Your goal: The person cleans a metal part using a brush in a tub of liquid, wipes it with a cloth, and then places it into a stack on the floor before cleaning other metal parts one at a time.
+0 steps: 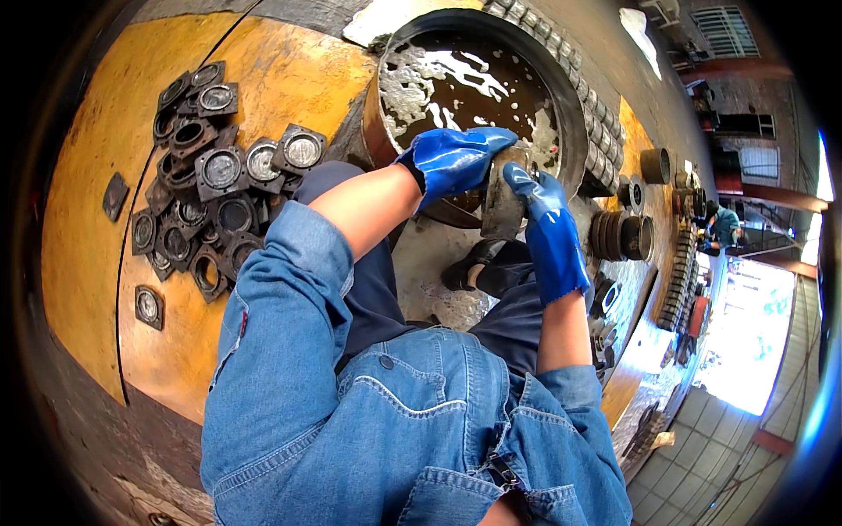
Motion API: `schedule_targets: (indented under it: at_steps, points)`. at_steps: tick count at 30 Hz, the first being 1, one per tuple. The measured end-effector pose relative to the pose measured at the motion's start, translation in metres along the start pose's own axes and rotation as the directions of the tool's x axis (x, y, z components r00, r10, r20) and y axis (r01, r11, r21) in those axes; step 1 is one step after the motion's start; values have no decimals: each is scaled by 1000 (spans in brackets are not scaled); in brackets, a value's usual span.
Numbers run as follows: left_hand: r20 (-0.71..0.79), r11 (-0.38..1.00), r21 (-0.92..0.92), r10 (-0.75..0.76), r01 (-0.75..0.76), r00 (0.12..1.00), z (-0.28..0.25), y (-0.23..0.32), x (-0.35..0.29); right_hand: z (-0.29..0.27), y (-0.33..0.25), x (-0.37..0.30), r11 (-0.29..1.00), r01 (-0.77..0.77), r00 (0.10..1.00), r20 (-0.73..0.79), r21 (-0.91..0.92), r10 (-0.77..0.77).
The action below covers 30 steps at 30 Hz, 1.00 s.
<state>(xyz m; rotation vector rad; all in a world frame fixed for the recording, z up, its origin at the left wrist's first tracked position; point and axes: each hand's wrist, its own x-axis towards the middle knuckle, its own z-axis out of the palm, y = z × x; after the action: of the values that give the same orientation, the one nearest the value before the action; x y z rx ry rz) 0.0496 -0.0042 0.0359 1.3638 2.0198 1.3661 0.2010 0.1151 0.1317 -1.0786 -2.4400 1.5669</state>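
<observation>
Both of my hands wear blue rubber gloves and meet at the near rim of a round metal tub (375, 127) of dark, foam-streaked liquid (500, 83). Between them is a grey-brown, flat-sided metal part (502, 203), seen nearly edge-on. My left hand (458, 160) is closed over its upper left side. Gripping the right side is my right hand (549, 219), its thumb and fingers against the part. The gloves hide some of the part, so its full shape does not show.
A heap of square metal pieces with round centres (219, 168) lies on yellowish floor plates (307, 66) to the left. Stacked ring parts (621, 235) and rows of grey metal parts (601, 131) stand right of the tub. Farther right, another person (724, 226) is bent over.
</observation>
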Motion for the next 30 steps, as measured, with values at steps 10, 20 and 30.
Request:
schedule_targets:
  at_steps: [10,20,30]
  points:
    - [-17,1000,-11,-7,7,1000,-4,13,-6,-1,-7,-4,995,-24,998,53,94,19]
    - [-5,999,-39,-4,4,1000,-9,19,-8,0,-7,-8,999,6,1000,4,46,-6]
    - [40,999,36,-10,9,999,-10,17,-7,0,-11,-7,999,-22,999,45,26,21]
